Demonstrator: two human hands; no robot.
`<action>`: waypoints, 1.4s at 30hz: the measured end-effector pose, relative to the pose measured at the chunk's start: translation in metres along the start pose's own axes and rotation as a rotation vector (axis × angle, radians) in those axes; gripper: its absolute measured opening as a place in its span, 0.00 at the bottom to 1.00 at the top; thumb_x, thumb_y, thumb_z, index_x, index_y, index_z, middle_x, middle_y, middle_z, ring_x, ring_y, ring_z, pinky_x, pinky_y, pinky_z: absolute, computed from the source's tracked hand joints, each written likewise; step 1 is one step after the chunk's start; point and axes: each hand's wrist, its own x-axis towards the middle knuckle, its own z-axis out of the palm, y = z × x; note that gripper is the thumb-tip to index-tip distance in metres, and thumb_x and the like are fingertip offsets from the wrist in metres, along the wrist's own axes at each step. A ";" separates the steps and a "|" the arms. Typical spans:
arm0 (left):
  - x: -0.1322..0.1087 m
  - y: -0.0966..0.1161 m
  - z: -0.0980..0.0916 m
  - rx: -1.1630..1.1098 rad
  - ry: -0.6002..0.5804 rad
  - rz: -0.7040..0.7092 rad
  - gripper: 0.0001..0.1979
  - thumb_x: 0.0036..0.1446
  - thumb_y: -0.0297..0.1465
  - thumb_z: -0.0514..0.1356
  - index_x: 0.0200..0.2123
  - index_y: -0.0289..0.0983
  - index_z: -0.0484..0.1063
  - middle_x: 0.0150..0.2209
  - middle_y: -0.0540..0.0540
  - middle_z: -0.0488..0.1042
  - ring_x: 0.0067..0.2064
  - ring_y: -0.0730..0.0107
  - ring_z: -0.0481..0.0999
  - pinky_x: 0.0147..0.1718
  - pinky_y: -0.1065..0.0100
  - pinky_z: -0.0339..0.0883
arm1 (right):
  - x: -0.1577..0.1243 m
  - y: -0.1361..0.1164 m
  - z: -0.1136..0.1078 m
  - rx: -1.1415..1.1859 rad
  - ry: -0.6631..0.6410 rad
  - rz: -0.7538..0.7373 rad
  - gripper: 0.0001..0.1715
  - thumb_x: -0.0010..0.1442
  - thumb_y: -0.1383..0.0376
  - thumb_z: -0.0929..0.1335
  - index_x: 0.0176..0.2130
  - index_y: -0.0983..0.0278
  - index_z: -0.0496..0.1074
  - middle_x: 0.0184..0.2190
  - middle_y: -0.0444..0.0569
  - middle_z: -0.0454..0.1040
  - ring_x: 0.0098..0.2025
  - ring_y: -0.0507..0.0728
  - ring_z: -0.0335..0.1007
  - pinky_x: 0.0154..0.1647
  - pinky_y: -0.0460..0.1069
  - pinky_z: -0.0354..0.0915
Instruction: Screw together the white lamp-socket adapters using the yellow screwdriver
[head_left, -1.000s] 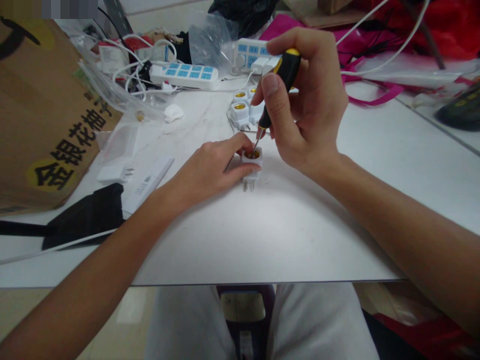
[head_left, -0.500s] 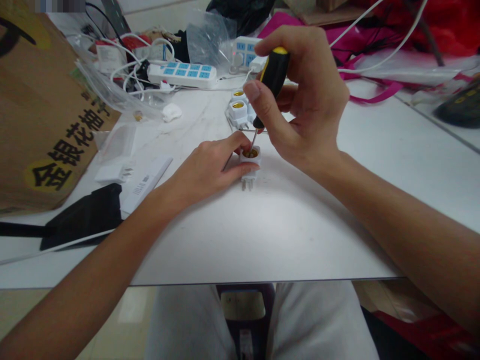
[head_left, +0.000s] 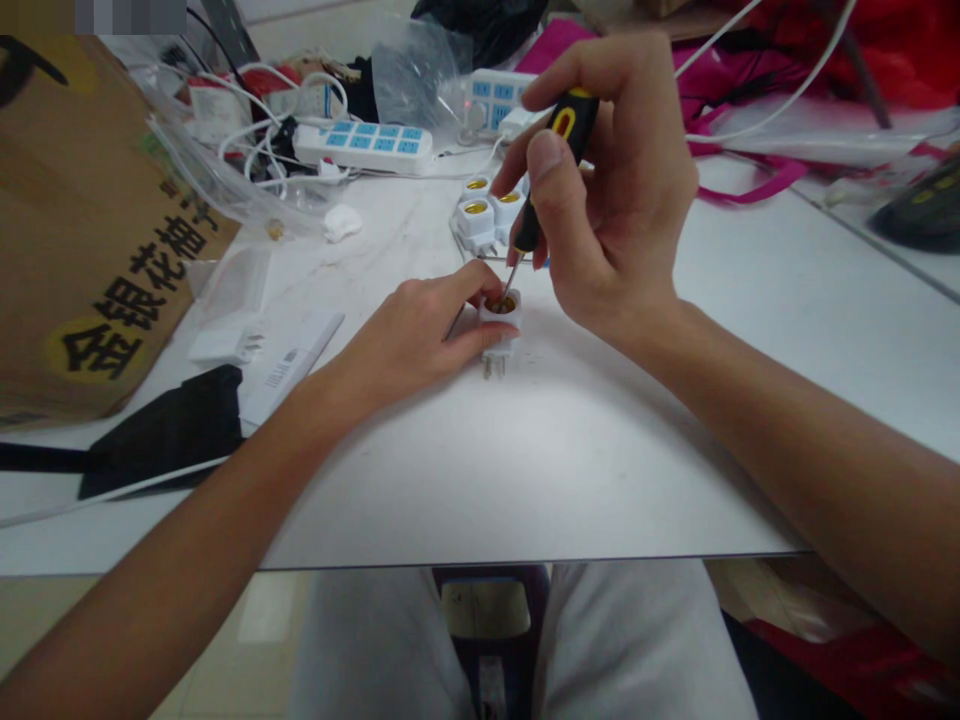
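1. Through the head camera I saw the left hand point(head_left: 409, 335) resting on the white desk point(head_left: 570, 460), its grip pinching a small white lamp socket adapter point(head_left: 501, 318), with the thumb on the near side and the forefinger curled over the far rim
2. The adapter sat on the desk near the middle of my view, its brass-lined mouth facing up and its two metal prongs pointing back toward the person
3. The right hand point(head_left: 611, 230) hung just above and behind the adapter, its grip closed around a screwdriver point(head_left: 571, 122) with a black and yellow handle, the thumb pressed along the handle and the fingers wrapped over its top
4. The screwdriver stood tilted, its handle leaning away and to the right, and its thin shaft ran down into the adapter's mouth; I could not make out the tip inside
5. Just behind both hands stood a small cluster of spare adapters point(head_left: 480, 215), white with brass mouths up
6. Further back lay a white power strip point(head_left: 364, 145) with blue sockets, among loose white cables
7. A brown cardboard box point(head_left: 82, 230) printed with black characters filled the left edge, a clear plastic bag point(head_left: 217, 185) lay against it, and a flat black object point(head_left: 172, 430) lay beside the left forearm
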 end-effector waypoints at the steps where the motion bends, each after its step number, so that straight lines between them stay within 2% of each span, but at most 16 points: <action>1: 0.000 0.000 0.000 -0.001 0.000 0.000 0.13 0.69 0.36 0.69 0.54 0.40 0.77 0.51 0.46 0.87 0.51 0.61 0.87 0.52 0.64 0.76 | 0.000 0.000 0.000 -0.004 0.010 -0.010 0.07 0.78 0.54 0.66 0.50 0.49 0.74 0.52 0.43 0.75 0.41 0.53 0.80 0.28 0.49 0.72; 3: 0.000 -0.001 0.000 -0.004 0.003 -0.001 0.13 0.69 0.36 0.69 0.54 0.40 0.78 0.51 0.46 0.87 0.51 0.61 0.87 0.52 0.64 0.76 | -0.001 0.001 -0.001 -0.029 0.017 -0.021 0.07 0.78 0.55 0.66 0.51 0.49 0.75 0.52 0.43 0.74 0.41 0.53 0.80 0.30 0.49 0.73; 9: -0.001 -0.002 0.001 -0.005 0.007 0.016 0.12 0.70 0.36 0.68 0.54 0.40 0.78 0.51 0.46 0.87 0.50 0.61 0.87 0.52 0.63 0.76 | -0.001 0.001 -0.006 -0.198 0.004 -0.002 0.14 0.78 0.49 0.64 0.54 0.48 0.74 0.55 0.46 0.75 0.41 0.57 0.79 0.33 0.52 0.76; 18: 0.000 -0.001 -0.001 -0.022 -0.017 0.023 0.11 0.71 0.38 0.67 0.52 0.40 0.80 0.53 0.44 0.87 0.54 0.58 0.87 0.55 0.60 0.77 | 0.004 -0.002 -0.006 -0.154 -0.010 -0.015 0.16 0.77 0.46 0.64 0.51 0.49 0.75 0.52 0.48 0.76 0.40 0.59 0.79 0.32 0.54 0.75; 24: 0.001 -0.002 0.000 -0.015 -0.016 0.032 0.11 0.71 0.39 0.67 0.51 0.40 0.80 0.52 0.44 0.87 0.53 0.58 0.87 0.53 0.61 0.77 | 0.004 0.000 -0.005 -0.078 -0.022 -0.001 0.20 0.77 0.42 0.63 0.50 0.50 0.74 0.49 0.47 0.79 0.36 0.57 0.78 0.27 0.52 0.68; 31: 0.000 -0.004 0.001 -0.009 0.009 0.046 0.12 0.71 0.40 0.67 0.50 0.40 0.81 0.52 0.43 0.88 0.51 0.57 0.88 0.52 0.60 0.78 | 0.005 -0.006 -0.002 -0.137 0.047 -0.039 0.19 0.73 0.44 0.71 0.41 0.54 0.74 0.42 0.48 0.75 0.36 0.57 0.74 0.28 0.52 0.68; 37: 0.000 -0.003 0.001 -0.010 0.006 0.056 0.12 0.71 0.39 0.67 0.50 0.39 0.82 0.51 0.43 0.88 0.51 0.57 0.88 0.52 0.60 0.77 | 0.004 -0.003 -0.004 -0.157 0.025 -0.020 0.18 0.76 0.43 0.65 0.46 0.52 0.74 0.47 0.49 0.74 0.36 0.59 0.76 0.33 0.56 0.73; 42: -0.001 -0.005 0.003 -0.005 0.025 0.067 0.11 0.71 0.39 0.68 0.50 0.39 0.82 0.52 0.42 0.88 0.51 0.57 0.88 0.52 0.61 0.77 | -0.002 0.007 -0.005 -0.116 0.051 -0.013 0.14 0.78 0.46 0.65 0.51 0.49 0.73 0.52 0.48 0.75 0.34 0.56 0.75 0.27 0.54 0.68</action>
